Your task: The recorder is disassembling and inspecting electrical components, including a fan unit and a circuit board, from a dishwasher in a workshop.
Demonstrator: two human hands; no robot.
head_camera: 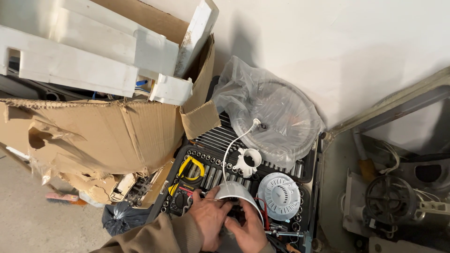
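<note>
Both my hands are at the bottom centre, over an open black socket tool case (309, 164). My left hand (208, 218) grips the side of a white round housing (230, 189) that has a white cable running up from it. My right hand (247, 230) has its fingers closed on dark parts inside the housing's open end. Beside them lie a white vented round cover (280, 197) and a small white ring bracket (248, 160).
A torn cardboard box (93, 133) with white foam blocks (89, 51) fills the left. A clear round disc in a plastic bag (272, 112) leans on the wall. A yellow-leaded multimeter (183, 197) lies in the case. An open appliance with a motor (391, 199) stands right.
</note>
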